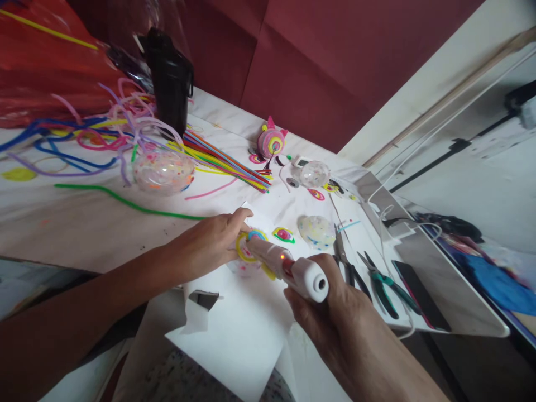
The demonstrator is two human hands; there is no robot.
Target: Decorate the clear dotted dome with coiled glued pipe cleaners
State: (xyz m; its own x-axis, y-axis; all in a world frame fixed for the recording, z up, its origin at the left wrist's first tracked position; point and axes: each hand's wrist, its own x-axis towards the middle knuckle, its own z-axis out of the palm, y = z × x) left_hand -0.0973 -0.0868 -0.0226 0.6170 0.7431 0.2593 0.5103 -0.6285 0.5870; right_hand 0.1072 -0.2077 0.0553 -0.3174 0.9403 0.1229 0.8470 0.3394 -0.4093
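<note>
My right hand (335,301) is wrapped round a white glue gun (272,255), which has a small orange light lit on its body. Its nozzle end points away from me, over a round craft piece with yellow and blue rings (242,248). My left hand (221,237) grips that piece from the left, with thumb and fingers curled at its edge. The piece seems to sit on something clear, and the gun covers much of it. Under it lies a white paper sheet (247,324). Just right of the nozzle is a pipe-cleaner eye shape (283,234) in green, yellow and pink.
Clear dotted domes (317,231) lie about the table, with pliers (385,285) and scissors (343,251) on the right. Pipe cleaners (226,162) spread at the back left near a black flask (170,81). A pink decorated ball (271,142) stands farther back.
</note>
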